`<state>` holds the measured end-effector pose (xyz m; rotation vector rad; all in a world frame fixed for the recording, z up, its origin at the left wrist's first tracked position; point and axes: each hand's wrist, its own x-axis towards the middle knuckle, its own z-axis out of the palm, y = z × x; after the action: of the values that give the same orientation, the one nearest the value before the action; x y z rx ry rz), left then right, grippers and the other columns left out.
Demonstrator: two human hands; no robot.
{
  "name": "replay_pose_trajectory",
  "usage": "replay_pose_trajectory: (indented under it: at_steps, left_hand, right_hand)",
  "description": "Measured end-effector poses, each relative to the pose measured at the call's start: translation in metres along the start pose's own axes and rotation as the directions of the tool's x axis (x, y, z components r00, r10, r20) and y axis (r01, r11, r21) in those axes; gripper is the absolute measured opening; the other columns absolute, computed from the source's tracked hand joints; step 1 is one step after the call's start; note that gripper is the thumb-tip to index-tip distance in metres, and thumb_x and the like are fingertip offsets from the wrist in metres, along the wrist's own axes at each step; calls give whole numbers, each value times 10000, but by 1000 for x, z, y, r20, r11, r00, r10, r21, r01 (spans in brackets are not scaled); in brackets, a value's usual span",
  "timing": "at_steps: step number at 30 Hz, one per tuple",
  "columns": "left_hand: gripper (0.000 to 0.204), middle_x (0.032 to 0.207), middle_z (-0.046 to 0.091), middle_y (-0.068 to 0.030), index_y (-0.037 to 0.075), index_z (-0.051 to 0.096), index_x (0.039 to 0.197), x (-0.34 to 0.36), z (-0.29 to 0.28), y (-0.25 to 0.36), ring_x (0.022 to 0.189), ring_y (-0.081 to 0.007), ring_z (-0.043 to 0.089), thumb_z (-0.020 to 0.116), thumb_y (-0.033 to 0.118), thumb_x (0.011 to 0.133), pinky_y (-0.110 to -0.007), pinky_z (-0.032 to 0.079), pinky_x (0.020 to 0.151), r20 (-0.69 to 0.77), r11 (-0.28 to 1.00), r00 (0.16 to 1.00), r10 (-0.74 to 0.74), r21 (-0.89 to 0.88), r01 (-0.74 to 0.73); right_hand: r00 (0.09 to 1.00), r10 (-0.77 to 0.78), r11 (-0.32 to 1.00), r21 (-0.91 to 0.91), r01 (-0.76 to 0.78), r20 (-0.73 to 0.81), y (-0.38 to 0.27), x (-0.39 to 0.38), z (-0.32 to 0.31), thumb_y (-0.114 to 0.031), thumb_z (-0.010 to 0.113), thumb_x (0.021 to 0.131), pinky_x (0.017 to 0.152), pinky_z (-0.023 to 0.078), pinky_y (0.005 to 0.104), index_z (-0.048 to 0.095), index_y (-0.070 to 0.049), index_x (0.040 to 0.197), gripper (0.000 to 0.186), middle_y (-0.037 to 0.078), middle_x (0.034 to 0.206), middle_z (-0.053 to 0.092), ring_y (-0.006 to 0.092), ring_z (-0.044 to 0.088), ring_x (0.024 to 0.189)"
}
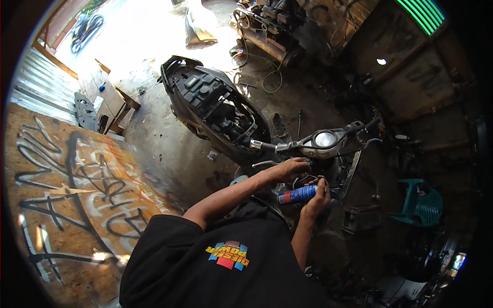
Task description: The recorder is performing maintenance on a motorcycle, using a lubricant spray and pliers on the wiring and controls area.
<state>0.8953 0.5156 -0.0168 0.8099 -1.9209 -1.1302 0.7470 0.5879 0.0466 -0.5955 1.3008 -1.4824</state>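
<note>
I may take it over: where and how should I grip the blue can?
Likely around the exposed barrel of the blue can, coming from the left: the cylinder lies nearly sideways across the picture, and the right hand holds its right end, leaving the left free.

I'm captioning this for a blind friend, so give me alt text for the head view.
A person's right hand holds a blue-and-red can, the left hand close by, near the handlebars of a partly stripped scooter. A teal plastic chair is at right, a painted wooden panel at left.
</note>
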Motion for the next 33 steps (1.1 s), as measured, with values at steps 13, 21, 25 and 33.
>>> replay_pose_trajectory:
  at_steps: [13,21,25,33]
  left_hand:
    - [318,1072,671,-130,66,659,1156,0,4,-7,1070,-356,606,681,20,842,-445,520,905,57,998,998,-16,61,13]
    - [326,1056,697,-119,57,664,1134,1,0,5,996,-351,636,676,-2,814,-423,555,856,43,993,999,-34,111,29]
    - [320,1043,697,-133,45,664,1146,-1,-4,-3,995,-357,647,682,14,827,-416,566,823,83,993,996,-45,113,36]
    - [284,1023,699,-141,42,657,1145,1,-8,8,1007,-353,658,713,104,874,-422,563,826,63,984,995,-75,166,64]
  right_hand:
    - [999,-20,975,-223,13,-28,25,7,-3,-223,586,1037,782,484,267,703,-3,1012,251,20,870,649,112,601,803]
    - [997,-68,981,-186,60,-37,19,4,3,-212,605,1024,708,501,259,706,0,1031,235,10,859,659,100,611,759]
    - [994,-61,987,-154,46,-92,20,-1,5,-215,591,1030,728,506,271,708,6,998,252,16,864,676,105,623,779]
    - [997,-56,975,-218,43,-55,40,3,0,-236,588,1029,716,472,265,709,-12,966,262,9,850,668,93,600,771]
